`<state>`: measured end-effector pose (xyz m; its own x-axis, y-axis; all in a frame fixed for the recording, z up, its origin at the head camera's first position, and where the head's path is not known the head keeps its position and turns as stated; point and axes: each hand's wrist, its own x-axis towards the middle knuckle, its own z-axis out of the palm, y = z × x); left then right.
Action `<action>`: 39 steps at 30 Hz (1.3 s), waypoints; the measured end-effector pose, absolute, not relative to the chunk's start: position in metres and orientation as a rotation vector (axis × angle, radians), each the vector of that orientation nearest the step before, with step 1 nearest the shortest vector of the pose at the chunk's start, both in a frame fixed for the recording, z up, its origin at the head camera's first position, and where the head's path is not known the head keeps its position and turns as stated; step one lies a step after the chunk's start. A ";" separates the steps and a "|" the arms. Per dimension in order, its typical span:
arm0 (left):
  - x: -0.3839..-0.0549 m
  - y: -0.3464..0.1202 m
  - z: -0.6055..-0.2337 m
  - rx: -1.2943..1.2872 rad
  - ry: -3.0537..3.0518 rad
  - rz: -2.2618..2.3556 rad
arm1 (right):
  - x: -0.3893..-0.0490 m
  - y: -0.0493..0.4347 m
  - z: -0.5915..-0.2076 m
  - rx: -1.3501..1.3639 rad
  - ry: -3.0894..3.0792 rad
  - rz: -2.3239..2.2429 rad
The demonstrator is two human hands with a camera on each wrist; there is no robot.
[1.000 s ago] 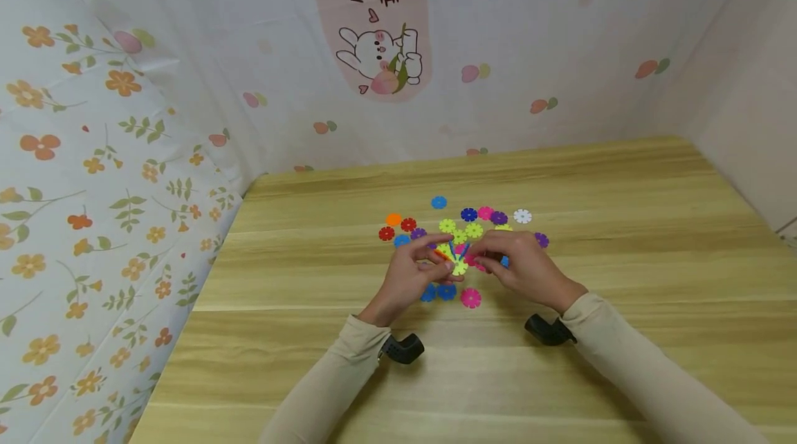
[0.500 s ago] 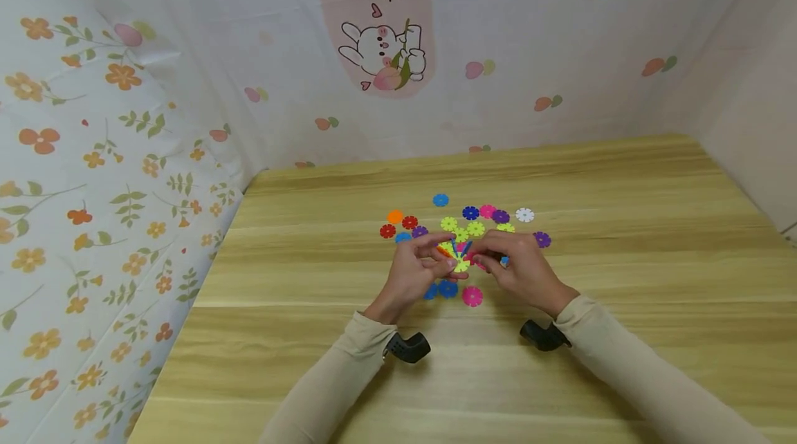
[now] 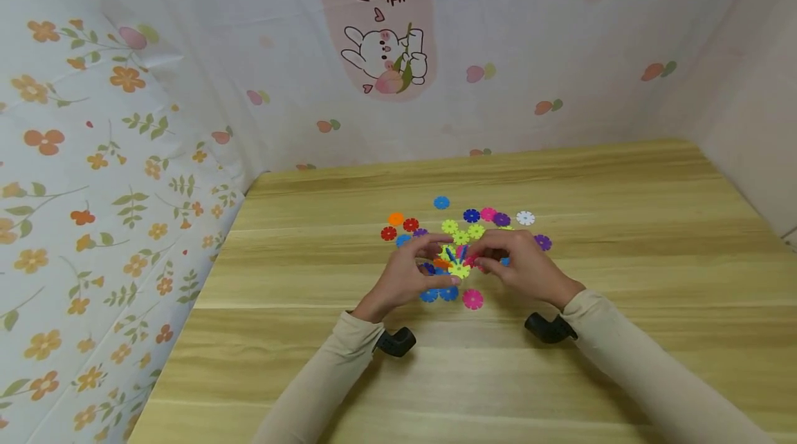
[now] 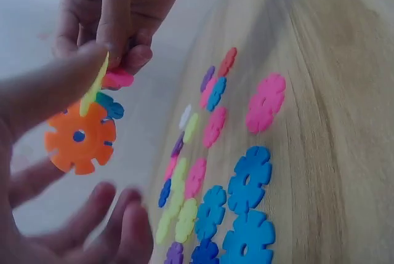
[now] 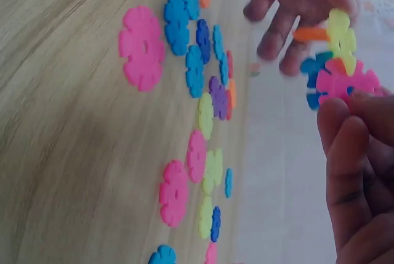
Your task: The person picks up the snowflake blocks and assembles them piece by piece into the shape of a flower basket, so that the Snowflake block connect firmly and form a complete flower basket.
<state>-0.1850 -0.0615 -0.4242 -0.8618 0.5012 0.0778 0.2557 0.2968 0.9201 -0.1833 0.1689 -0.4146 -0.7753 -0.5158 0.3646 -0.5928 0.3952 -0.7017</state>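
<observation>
One pink disc (image 5: 332, 85): right fingers (image 5: 348, 144) pinch it, left fingers (image 4: 136, 230) spread.

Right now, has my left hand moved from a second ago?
Yes: in the head view, your left hand has spread wider, thumb lower, nearer the frontmost pink disc.
</observation>
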 end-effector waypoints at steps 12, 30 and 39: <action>-0.170 -0.053 -0.399 0.821 2.107 1.759 | -0.177 0.163 -0.407 0.952 -2.545 1.456; -0.165 -0.055 -0.395 0.852 2.270 1.680 | -0.186 0.174 -0.418 0.833 -2.636 1.286; -0.165 -0.055 -0.397 0.835 2.239 1.735 | -0.200 0.175 -0.431 0.786 -3.020 0.772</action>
